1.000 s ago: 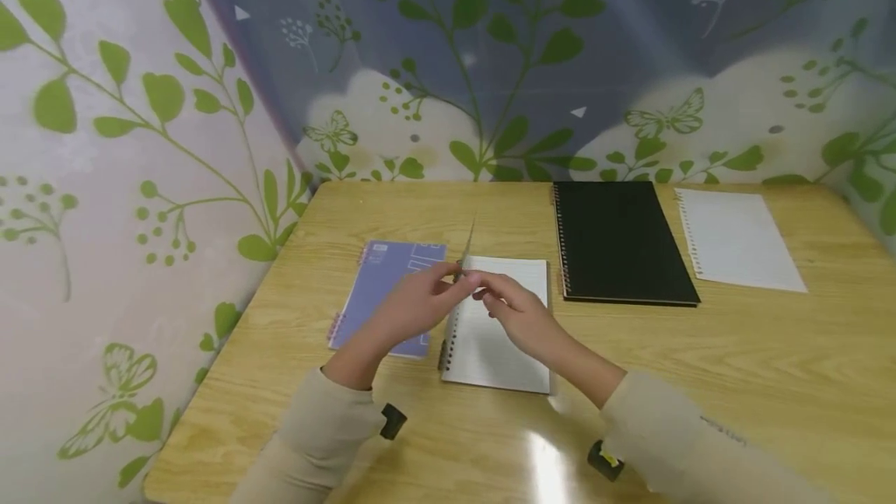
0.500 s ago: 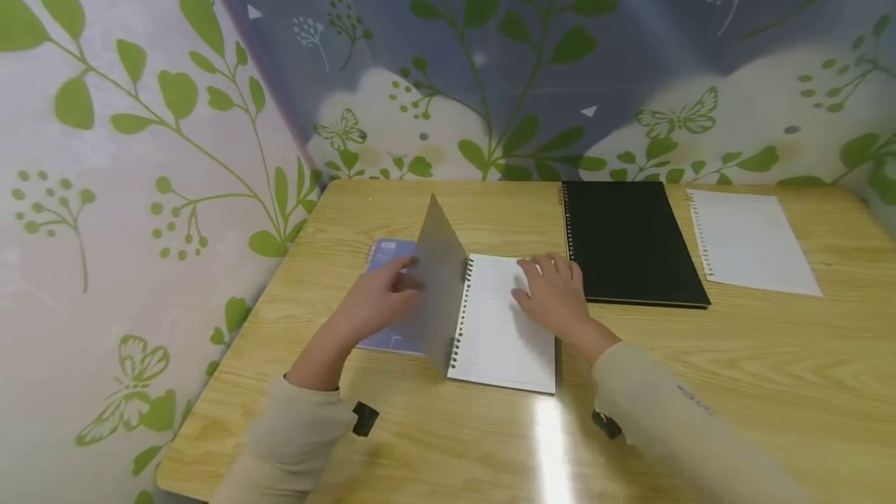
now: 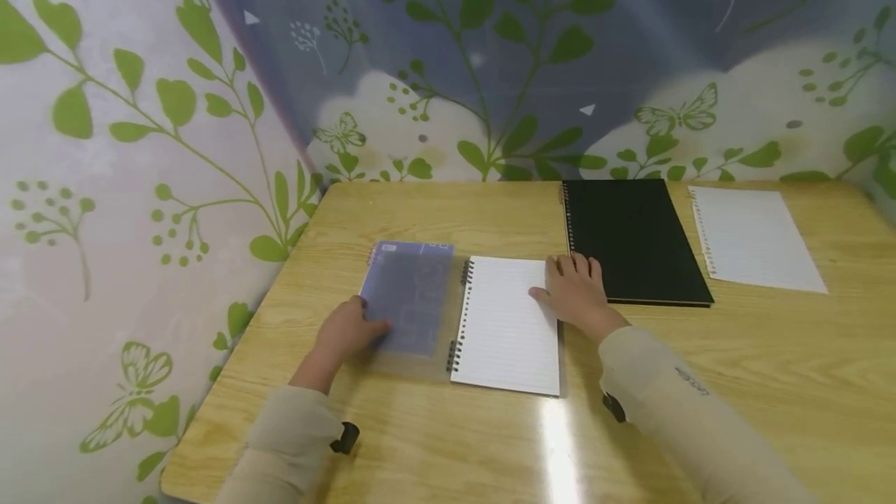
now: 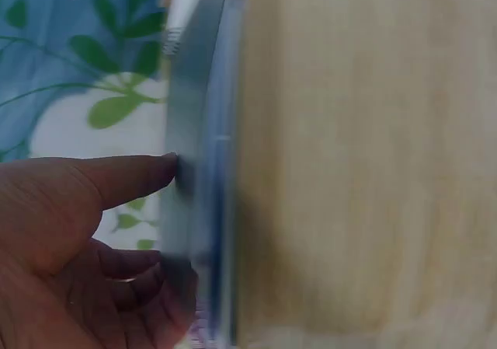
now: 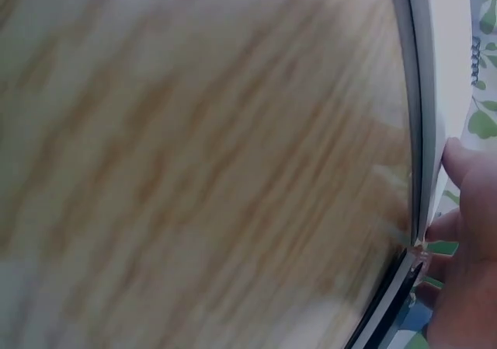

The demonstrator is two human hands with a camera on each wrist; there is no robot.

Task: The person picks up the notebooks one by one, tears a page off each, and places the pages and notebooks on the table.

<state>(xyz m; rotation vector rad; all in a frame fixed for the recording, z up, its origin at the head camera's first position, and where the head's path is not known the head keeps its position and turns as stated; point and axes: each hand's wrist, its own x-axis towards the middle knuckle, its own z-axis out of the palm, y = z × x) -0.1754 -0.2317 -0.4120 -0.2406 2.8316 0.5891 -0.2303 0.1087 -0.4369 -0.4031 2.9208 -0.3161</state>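
Observation:
An open spiral notebook [image 3: 505, 333] with a lined white page lies mid-table. Its translucent grey cover [image 3: 413, 317] is folded out to the left, over a blue notebook [image 3: 392, 248]. My left hand [image 3: 344, 329] holds the cover near its outer left edge; in the left wrist view the thumb [image 4: 147, 176] meets the cover, the other fingers lower down. My right hand [image 3: 575, 290] rests at the page's upper right corner, fingers loosely bent. In the right wrist view its thumb [image 5: 458, 158] touches the page.
A large black spiral notebook [image 3: 637, 243] lies right behind my right hand. Farther right is a loose white sheet [image 3: 759, 239] with a torn hole edge. The wooden table [image 3: 735, 379] meets a patterned wall [image 3: 210, 123] at the left and back.
The hands, together over the notebook a second ago, have parted. My left hand has swung the grey cover leftward and down over the blue notebook; my right hand has moved right across the page.

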